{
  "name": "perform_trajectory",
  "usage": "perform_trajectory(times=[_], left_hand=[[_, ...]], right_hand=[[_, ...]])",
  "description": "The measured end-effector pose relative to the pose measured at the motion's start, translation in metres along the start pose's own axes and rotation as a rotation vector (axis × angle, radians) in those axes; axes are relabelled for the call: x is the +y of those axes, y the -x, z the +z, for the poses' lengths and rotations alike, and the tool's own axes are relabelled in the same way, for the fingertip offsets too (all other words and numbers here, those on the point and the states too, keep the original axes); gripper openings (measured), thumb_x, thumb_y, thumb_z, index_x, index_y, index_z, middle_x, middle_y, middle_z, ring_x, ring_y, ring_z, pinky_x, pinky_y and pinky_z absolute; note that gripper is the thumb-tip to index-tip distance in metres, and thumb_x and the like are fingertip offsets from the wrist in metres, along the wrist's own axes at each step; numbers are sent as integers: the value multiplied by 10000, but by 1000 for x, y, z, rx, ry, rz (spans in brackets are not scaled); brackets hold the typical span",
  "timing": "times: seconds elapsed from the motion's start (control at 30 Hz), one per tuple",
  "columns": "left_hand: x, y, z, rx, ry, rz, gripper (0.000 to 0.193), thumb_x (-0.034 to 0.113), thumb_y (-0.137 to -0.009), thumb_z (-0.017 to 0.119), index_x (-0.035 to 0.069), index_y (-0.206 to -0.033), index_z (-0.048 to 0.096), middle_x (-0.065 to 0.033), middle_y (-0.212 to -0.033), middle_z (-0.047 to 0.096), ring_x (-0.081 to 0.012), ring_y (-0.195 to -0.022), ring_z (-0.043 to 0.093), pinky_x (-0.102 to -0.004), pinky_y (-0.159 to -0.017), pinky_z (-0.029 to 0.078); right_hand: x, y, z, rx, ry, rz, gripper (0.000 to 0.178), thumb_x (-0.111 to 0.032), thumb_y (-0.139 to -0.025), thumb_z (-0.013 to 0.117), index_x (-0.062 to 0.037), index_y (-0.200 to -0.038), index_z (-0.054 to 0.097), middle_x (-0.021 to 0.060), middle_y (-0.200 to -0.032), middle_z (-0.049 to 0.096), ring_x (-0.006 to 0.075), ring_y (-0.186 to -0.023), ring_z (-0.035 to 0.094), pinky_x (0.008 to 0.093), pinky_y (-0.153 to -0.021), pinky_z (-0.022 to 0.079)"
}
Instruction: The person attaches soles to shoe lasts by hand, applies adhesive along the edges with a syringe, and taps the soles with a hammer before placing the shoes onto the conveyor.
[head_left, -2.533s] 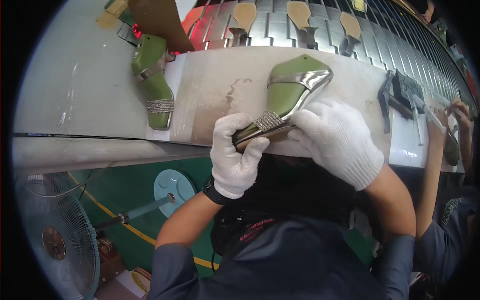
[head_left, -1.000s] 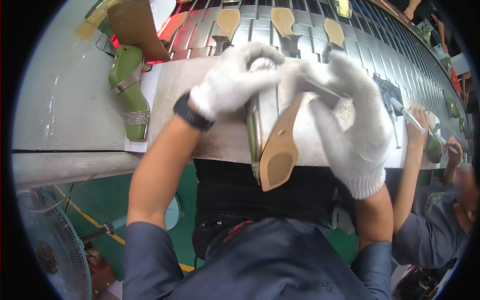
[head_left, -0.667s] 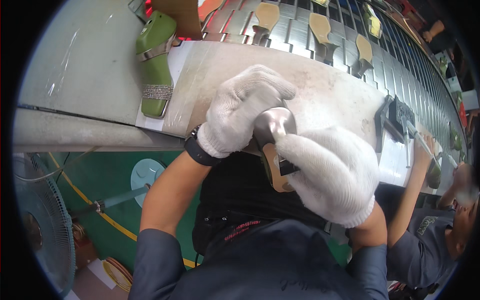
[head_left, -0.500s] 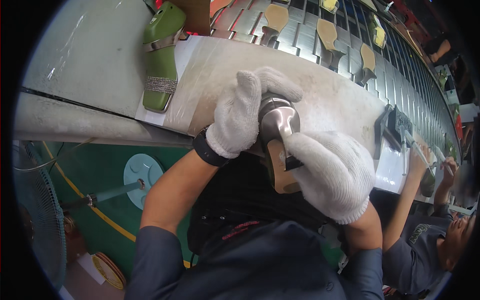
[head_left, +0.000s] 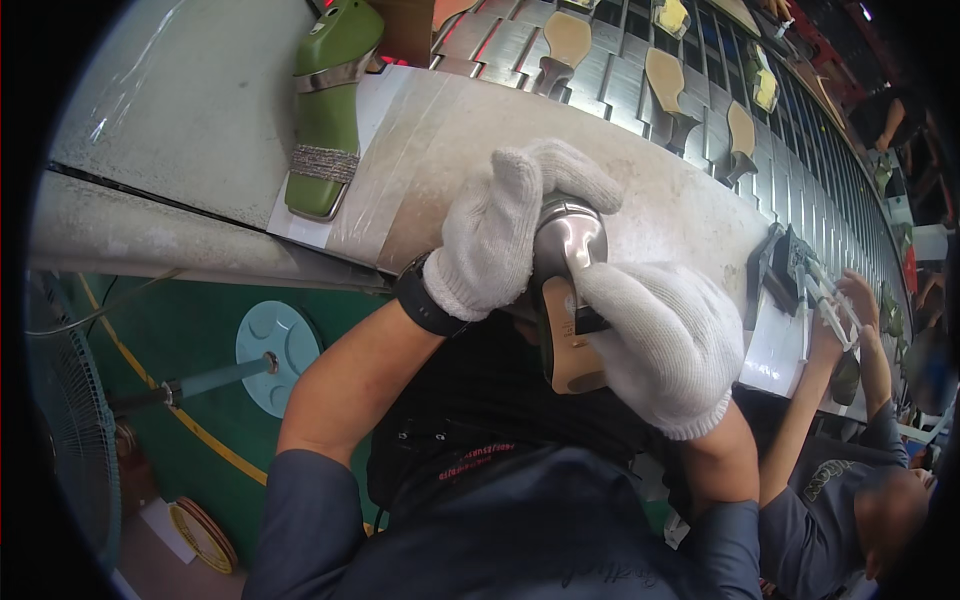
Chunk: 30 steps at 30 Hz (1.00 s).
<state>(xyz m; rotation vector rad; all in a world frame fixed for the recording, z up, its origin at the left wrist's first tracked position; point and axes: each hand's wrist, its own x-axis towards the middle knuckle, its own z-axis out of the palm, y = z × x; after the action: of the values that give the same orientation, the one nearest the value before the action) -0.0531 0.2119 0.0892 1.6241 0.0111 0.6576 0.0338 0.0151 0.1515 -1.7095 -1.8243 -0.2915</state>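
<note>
Close in front of my body, both gloved hands hold a shoe [head_left: 575,365] with a shiny silver rounded end and a tan sole. My left hand [head_left: 495,235], in a white knit glove, curls round its far silver end. On the right side, my right hand [head_left: 665,340], gloved alike, is closed against the shoe, its fingers bent round the middle. A small dark piece shows beside the right fingers; I cannot tell what it is. Up and to the left lies a green shoe last [head_left: 330,110] with a silver strap and a glittery band across it.
Beyond the pale worktop [head_left: 640,150] runs a slatted metal conveyor [head_left: 612,60] carrying several tan soles with dark heels. A co-worker's hands [head_left: 855,310] hold pale tools at the right, near dark straps [head_left: 780,265]. A blue stool [head_left: 277,355] and a fan [head_left: 75,430] stand at the left.
My hands and the shoe appear slightly further right and lower, with the grip unchanged. The co-worker's hands at the right have come closer together.
</note>
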Motion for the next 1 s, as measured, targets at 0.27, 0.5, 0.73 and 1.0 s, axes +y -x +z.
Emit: perform_trajectory(times=[0.27, 0.5, 0.73, 1.0], left_hand=[[-3, -1, 0, -17, 28, 15, 1137, 793, -1094, 7, -35, -1066, 785, -154, -1125, 733, -256, -1016, 716, -404, -975, 564], [-5, -2, 1, -14, 9, 69, 1148, 801, -1088, 3, -40, -1048, 784, -145, -1067, 732, -242, -987, 718, -386, -943, 569], [-4, -30, -1, -88, 182, -121, 901, 702, -1174, 268, -38, -1101, 777, -62, -976, 747, -136, -899, 707, -289, -847, 562], [-25, -61, -15, -183, 388, -300, 287, 220, -1108, 627, -12, -1130, 794, -85, -1030, 793, -121, -949, 716, -266, -875, 570]], right_hand=[[3, -10, -2, -71, 50, -14, 573, -138, -741, 790, -46, -1305, 757, 92, -1036, 757, 282, -786, 734, 395, -669, 575], [2, -8, 3, -10, 60, -18, 561, -131, -740, 779, -40, -1293, 755, 81, -1005, 751, 282, -775, 723, 404, -664, 569], [31, -28, 15, 182, 103, 21, 507, -31, -729, 820, -69, -1231, 765, 87, -941, 726, 296, -779, 726, 410, -698, 583], [62, -4, 25, 218, -652, 677, 198, -71, -970, 795, -41, -1163, 758, 43, -921, 742, 99, -810, 724, 296, -746, 611]])
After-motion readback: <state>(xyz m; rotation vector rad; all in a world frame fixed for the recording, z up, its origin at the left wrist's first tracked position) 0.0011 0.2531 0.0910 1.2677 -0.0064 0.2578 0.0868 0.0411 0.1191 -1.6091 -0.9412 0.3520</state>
